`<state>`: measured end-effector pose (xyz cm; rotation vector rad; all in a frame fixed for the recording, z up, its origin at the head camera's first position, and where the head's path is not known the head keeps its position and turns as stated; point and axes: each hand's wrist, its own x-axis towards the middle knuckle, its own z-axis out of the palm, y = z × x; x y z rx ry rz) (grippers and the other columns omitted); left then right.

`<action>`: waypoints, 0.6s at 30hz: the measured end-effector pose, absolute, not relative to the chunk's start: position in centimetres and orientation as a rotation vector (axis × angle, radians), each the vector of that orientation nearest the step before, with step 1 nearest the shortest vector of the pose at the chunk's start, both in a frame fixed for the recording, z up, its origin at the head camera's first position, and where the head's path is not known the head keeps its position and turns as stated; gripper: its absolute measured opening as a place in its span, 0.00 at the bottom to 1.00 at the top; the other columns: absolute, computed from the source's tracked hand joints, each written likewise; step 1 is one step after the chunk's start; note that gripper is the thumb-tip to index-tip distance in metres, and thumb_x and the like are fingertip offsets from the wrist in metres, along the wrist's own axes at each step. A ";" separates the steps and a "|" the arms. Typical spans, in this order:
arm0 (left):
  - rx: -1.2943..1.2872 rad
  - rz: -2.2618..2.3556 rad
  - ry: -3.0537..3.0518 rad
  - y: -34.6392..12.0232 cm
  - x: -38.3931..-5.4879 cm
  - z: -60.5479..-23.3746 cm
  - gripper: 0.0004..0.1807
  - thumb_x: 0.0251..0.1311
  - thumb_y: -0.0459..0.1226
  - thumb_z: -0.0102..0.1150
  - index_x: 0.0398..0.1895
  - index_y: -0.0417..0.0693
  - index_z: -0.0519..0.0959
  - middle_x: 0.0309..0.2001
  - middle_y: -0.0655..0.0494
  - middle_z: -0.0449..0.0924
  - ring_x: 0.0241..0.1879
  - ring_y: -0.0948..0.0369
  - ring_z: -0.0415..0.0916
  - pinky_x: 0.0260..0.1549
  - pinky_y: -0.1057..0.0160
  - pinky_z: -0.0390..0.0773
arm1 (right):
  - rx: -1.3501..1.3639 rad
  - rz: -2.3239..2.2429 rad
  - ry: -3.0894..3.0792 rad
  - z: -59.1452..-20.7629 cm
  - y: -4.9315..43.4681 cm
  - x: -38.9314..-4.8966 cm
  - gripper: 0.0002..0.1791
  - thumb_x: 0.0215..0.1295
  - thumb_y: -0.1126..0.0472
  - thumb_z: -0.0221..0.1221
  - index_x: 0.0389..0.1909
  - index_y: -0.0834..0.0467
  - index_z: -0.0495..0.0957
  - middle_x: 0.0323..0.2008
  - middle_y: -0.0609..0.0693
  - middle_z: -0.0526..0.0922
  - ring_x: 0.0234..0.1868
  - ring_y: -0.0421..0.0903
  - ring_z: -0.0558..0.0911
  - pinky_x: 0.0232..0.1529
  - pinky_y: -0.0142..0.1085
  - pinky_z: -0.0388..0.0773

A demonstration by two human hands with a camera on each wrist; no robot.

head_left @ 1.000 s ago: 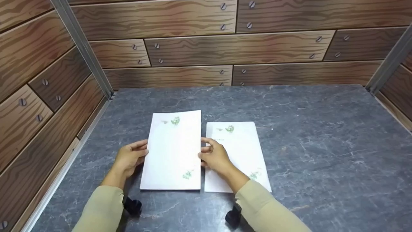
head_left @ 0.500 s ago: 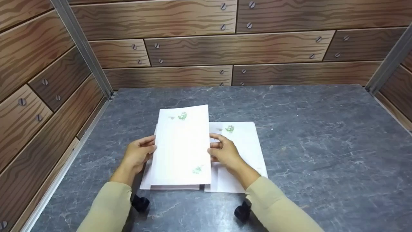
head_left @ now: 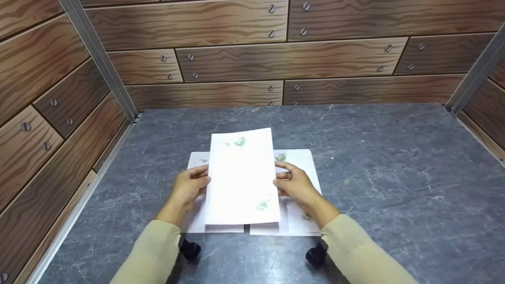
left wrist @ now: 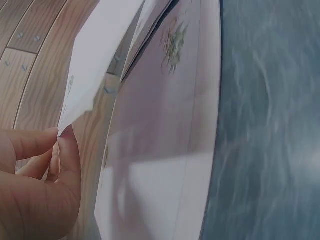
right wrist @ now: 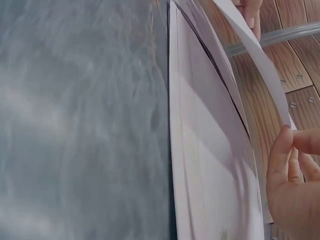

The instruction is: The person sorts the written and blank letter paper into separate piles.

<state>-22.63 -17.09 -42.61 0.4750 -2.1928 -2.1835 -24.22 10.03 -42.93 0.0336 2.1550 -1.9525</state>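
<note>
A white sheet of paper (head_left: 242,177) with small green plant prints is held up by its two long edges. My left hand (head_left: 187,188) pinches the left edge between thumb and fingers, and my right hand (head_left: 298,185) pinches the right edge. Below the raised sheet lie two stacks of similar printed paper, side by side with a narrow gap: the left stack (head_left: 197,215) and the right stack (head_left: 303,227). Both wrist views show the raised sheet apart from the stacks, its shadow falling on them. The sheet covers the stacks' inner parts in the head view.
The stacks lie on a dark grey marbled tabletop (head_left: 394,177). Wood-plank-patterned panels (head_left: 236,59) stand at the back and sides, with metal posts (head_left: 98,59) at the corners. A black wrist device (head_left: 190,250) sits below each sleeve.
Both hands have lifted the sheet off the left stack and carried it to the right. It now overlaps both stacks in the head view, and the left stack shows beneath it.
</note>
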 end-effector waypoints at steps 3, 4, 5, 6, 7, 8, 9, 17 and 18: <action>0.459 -2.187 -2.189 -16.1 -22.7 -42.6 0.23 0.56 0.21 0.56 0.58 0.34 0.74 0.47 0.45 0.77 0.35 0.63 0.75 0.30 0.70 0.77 | 0.036 -1.948 2.160 -43.0 11.0 -24.3 0.30 0.61 0.75 0.58 0.65 0.58 0.68 0.42 0.58 0.78 0.29 0.45 0.79 0.28 0.34 0.79; 0.454 -2.189 -2.186 -15.8 -22.7 -42.6 0.23 0.56 0.21 0.56 0.57 0.34 0.74 0.46 0.45 0.77 0.34 0.62 0.75 0.29 0.70 0.77 | 0.035 -1.948 2.157 -43.0 11.3 -24.3 0.30 0.61 0.75 0.57 0.65 0.58 0.68 0.41 0.58 0.78 0.29 0.45 0.79 0.28 0.34 0.79; 0.449 -2.188 -2.187 -15.6 -22.7 -42.6 0.23 0.56 0.21 0.56 0.57 0.34 0.74 0.46 0.45 0.78 0.35 0.62 0.75 0.29 0.70 0.77 | 0.030 -1.946 2.153 -43.0 11.6 -24.4 0.30 0.61 0.75 0.57 0.66 0.59 0.67 0.42 0.58 0.78 0.29 0.45 0.79 0.28 0.34 0.79; 0.453 -2.183 -2.194 -15.3 -22.7 -42.6 0.23 0.56 0.22 0.57 0.57 0.35 0.75 0.46 0.46 0.78 0.35 0.62 0.75 0.29 0.69 0.77 | 0.026 -1.942 2.154 -43.0 11.9 -24.4 0.30 0.61 0.75 0.57 0.66 0.59 0.67 0.41 0.58 0.78 0.29 0.45 0.79 0.28 0.34 0.79; 0.452 -2.179 -2.200 -15.0 -22.6 -42.6 0.23 0.56 0.22 0.57 0.57 0.35 0.75 0.46 0.47 0.78 0.35 0.62 0.75 0.30 0.69 0.77 | 0.028 -1.940 2.152 -43.0 12.2 -24.4 0.30 0.61 0.74 0.57 0.66 0.59 0.67 0.41 0.58 0.78 0.30 0.45 0.79 0.29 0.34 0.79; 0.452 -2.181 -2.202 -14.7 -22.6 -42.6 0.22 0.56 0.22 0.57 0.57 0.36 0.76 0.45 0.47 0.77 0.36 0.61 0.75 0.30 0.69 0.77 | 0.025 -1.934 2.152 -42.9 12.6 -24.3 0.30 0.61 0.74 0.57 0.66 0.59 0.67 0.41 0.57 0.77 0.30 0.45 0.79 0.29 0.34 0.79; 0.455 -2.179 -2.206 -14.4 -22.6 -42.6 0.22 0.56 0.22 0.57 0.56 0.36 0.76 0.45 0.47 0.77 0.36 0.61 0.75 0.31 0.69 0.77 | 0.021 -1.924 2.153 -42.9 12.9 -24.3 0.30 0.62 0.74 0.57 0.66 0.59 0.67 0.42 0.57 0.77 0.30 0.45 0.79 0.29 0.34 0.79; 0.425 -2.172 -2.201 -12.0 -22.6 -43.1 0.21 0.56 0.22 0.57 0.55 0.36 0.77 0.44 0.47 0.79 0.35 0.60 0.76 0.28 0.69 0.77 | -0.053 -1.925 2.125 -42.9 15.6 -24.3 0.31 0.62 0.75 0.55 0.67 0.63 0.63 0.40 0.55 0.76 0.31 0.43 0.78 0.30 0.33 0.79; 0.420 -2.173 -2.201 -11.7 -22.6 -43.1 0.21 0.57 0.22 0.57 0.55 0.36 0.77 0.44 0.47 0.79 0.34 0.60 0.76 0.27 0.69 0.77 | -0.058 -1.938 2.114 -42.9 15.9 -24.3 0.31 0.61 0.76 0.55 0.67 0.64 0.63 0.39 0.55 0.76 0.30 0.43 0.78 0.29 0.32 0.79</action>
